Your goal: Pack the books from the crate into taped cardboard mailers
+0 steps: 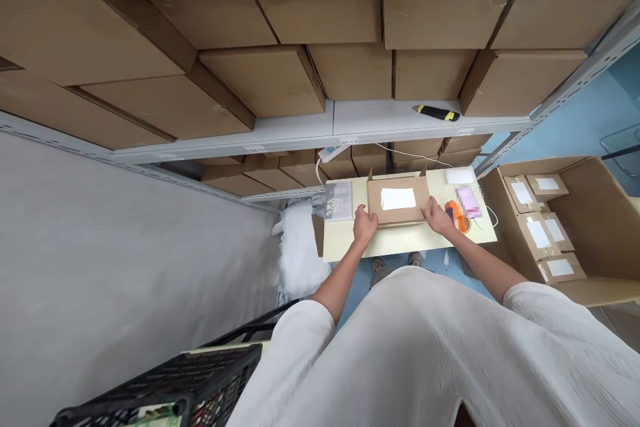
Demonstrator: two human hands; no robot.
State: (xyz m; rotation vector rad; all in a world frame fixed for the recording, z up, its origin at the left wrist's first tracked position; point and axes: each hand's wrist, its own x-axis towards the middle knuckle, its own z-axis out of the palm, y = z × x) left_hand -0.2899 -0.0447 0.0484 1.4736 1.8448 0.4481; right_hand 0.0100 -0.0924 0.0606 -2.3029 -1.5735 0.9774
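A brown cardboard box [379,211] with a white label [399,198] on its upper face lies over the pale yellow table [345,243]. Small flaps stick up at its two far corners. My left hand [365,224] grips the box's near left corner, thumb on the cardboard. At the opposite side, my right hand [437,216] is closed on the near right corner. Just right of that hand sits an orange tape dispenser [457,215], and behind it lies a pink item [469,201] whose surface is blurred out.
A clear case [339,201] rests on the table's left and a white pad [460,176] at its back right. A large carton [600,213] holding several labelled boxes stands right. Shelves of cartons rise ahead, with a utility knife [437,113] on one ledge. A black crate [210,373] is lower left.
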